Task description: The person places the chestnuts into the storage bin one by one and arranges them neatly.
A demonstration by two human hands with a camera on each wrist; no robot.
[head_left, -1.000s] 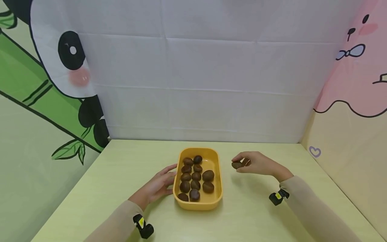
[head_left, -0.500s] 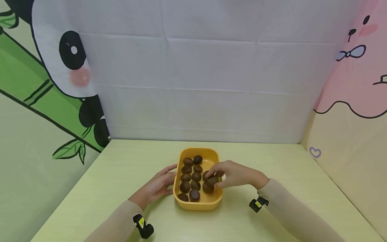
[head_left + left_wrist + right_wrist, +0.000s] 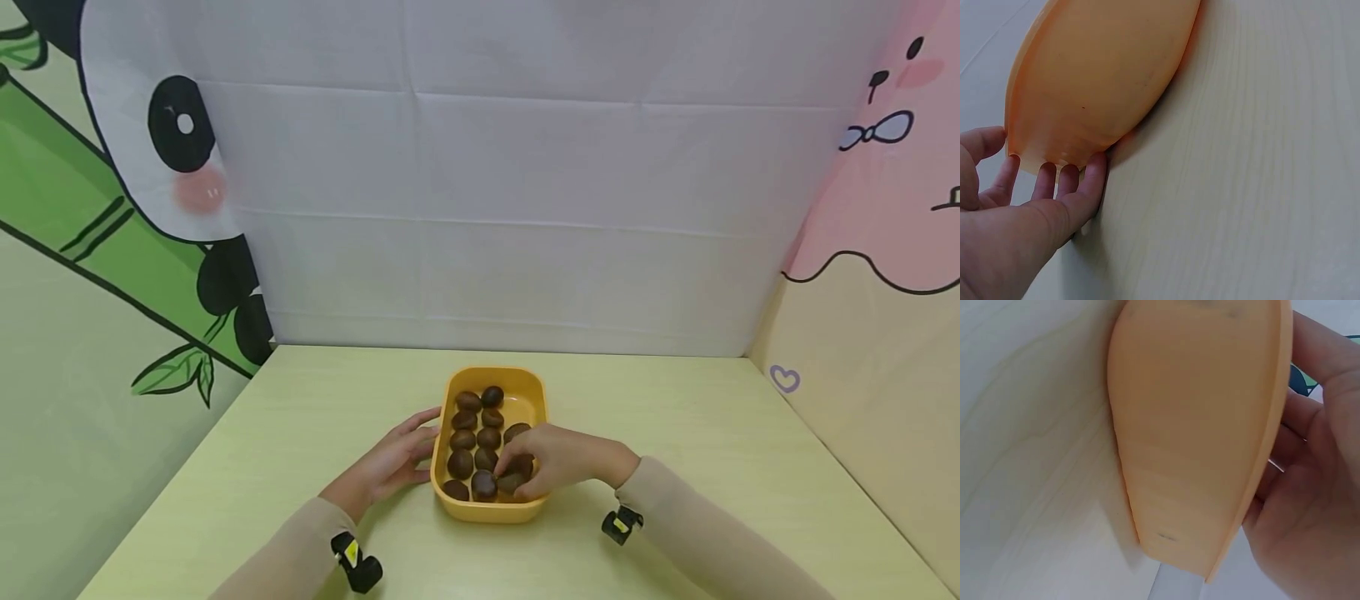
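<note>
A yellow rectangular tray (image 3: 491, 513) stands on the table with rows of brown chestnuts (image 3: 461, 464) in it. My left hand (image 3: 393, 461) rests its fingertips against the tray's left side, the fingers spread and relaxed; the left wrist view shows these fingertips (image 3: 1094, 165) on the outer wall. Over the tray's right side, my right hand (image 3: 562, 460) pinches a chestnut (image 3: 512, 483) low in the near right part, beside a dark chestnut (image 3: 483, 485). In the right wrist view the tray wall (image 3: 1191, 425) hides the fingertips of that hand and the chestnut.
The pale wooden table (image 3: 337, 383) meets a white cloth backdrop (image 3: 525, 167) behind the tray. A panda-and-bamboo print (image 3: 180, 125) covers the left side, and a pink animal print (image 3: 885, 200) the right. Each wrist wears a small black camera (image 3: 356, 564).
My right hand has carried a chestnut from right of the tray leftward over its rim, then down toward the near right part. The left hand stays at the tray's side.
</note>
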